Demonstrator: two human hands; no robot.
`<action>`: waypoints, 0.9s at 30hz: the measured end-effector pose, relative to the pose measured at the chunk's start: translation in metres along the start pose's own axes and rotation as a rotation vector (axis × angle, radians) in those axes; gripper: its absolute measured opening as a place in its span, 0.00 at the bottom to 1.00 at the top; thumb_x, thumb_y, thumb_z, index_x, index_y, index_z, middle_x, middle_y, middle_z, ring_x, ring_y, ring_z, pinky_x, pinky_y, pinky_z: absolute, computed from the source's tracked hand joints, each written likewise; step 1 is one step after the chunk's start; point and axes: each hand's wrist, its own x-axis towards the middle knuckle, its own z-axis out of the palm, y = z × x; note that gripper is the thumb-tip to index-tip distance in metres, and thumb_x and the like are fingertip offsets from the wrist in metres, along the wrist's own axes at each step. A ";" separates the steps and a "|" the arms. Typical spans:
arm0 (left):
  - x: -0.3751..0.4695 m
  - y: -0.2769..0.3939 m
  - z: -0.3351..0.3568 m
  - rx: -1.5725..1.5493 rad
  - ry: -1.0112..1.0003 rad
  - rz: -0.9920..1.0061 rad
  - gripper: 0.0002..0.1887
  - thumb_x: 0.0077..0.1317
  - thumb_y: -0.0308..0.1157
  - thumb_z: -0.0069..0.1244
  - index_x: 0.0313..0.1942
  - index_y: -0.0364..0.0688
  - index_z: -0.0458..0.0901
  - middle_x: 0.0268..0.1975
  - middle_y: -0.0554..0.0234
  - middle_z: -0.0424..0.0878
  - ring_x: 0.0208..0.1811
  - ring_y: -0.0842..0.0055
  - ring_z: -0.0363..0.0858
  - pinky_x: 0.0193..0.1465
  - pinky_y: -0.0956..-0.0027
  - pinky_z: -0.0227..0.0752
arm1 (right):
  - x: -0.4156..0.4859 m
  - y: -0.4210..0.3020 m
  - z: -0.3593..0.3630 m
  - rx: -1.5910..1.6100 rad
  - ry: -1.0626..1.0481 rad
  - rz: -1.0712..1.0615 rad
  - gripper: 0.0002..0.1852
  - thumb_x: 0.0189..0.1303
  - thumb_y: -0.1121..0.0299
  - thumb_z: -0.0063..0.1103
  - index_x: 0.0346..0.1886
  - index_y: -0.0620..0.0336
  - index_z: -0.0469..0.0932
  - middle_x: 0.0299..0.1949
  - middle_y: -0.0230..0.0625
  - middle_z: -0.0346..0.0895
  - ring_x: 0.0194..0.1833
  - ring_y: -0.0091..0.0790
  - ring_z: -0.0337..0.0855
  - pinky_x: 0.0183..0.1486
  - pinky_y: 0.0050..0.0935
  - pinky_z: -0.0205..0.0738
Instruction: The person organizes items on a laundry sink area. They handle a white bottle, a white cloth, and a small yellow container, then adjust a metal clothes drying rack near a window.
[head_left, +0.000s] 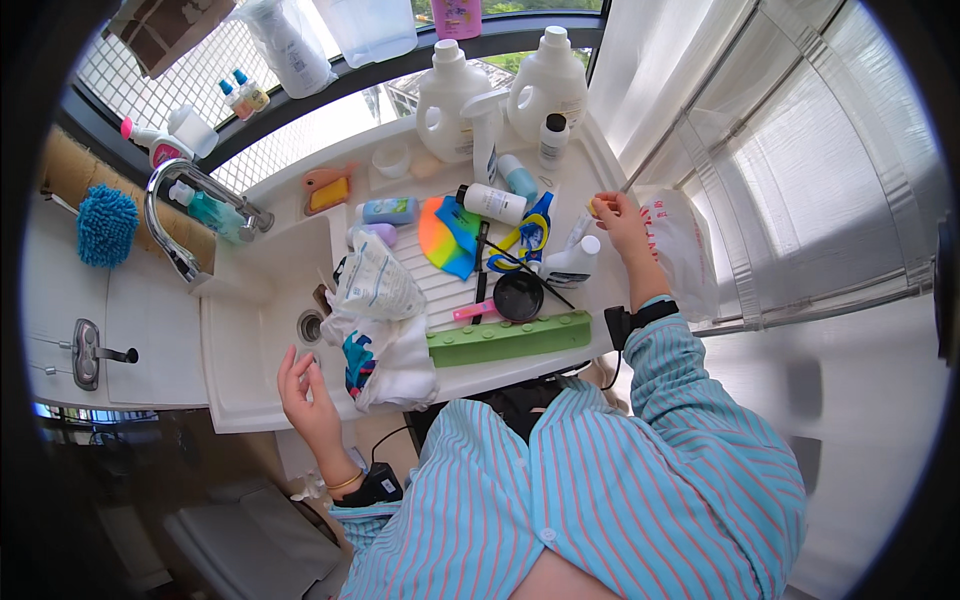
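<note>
My right hand (624, 219) pinches the yellow cap of a small pale tube (577, 231) at the right side of the washboard. Below it stands a white bottle (571, 262), close to blue and yellow swim goggles (525, 241). My left hand (306, 390) is empty, its fingers apart, over the front rim of the sink basin (255, 330). Just right of it lie a white cloth bundle (397, 360) and a crumpled printed plastic pack (379, 281). A rainbow swim cap (450, 236) and a black round lid or dish (517, 297) rest mid-board.
A long green block (510, 339) lies along the front edge. Two large white jugs (454, 101), a spray bottle (484, 135) and several smaller bottles stand at the back. The chrome faucet (161, 217) arches at the left. A white plastic bag (679, 251) hangs at the right.
</note>
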 end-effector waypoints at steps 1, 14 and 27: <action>0.003 0.001 0.002 -0.031 -0.019 0.009 0.10 0.77 0.28 0.53 0.53 0.34 0.86 0.71 0.49 0.77 0.63 0.66 0.82 0.59 0.65 0.79 | -0.009 0.001 -0.003 -0.235 0.025 -0.107 0.16 0.71 0.65 0.66 0.58 0.58 0.82 0.51 0.42 0.85 0.51 0.40 0.89 0.55 0.36 0.84; 0.023 0.010 0.023 -0.048 -0.140 0.089 0.10 0.77 0.27 0.52 0.52 0.34 0.87 0.68 0.48 0.80 0.59 0.69 0.84 0.56 0.68 0.79 | -0.043 0.041 -0.007 -1.031 0.088 -0.273 0.13 0.63 0.70 0.67 0.50 0.57 0.85 0.47 0.47 0.85 0.52 0.54 0.86 0.55 0.50 0.81; 0.004 0.003 0.007 -0.084 -0.109 0.068 0.09 0.77 0.27 0.53 0.50 0.33 0.87 0.65 0.49 0.83 0.57 0.69 0.85 0.57 0.67 0.80 | -0.035 0.032 -0.015 -1.119 -0.054 -0.252 0.17 0.66 0.70 0.64 0.57 0.56 0.84 0.53 0.48 0.84 0.55 0.54 0.85 0.60 0.49 0.79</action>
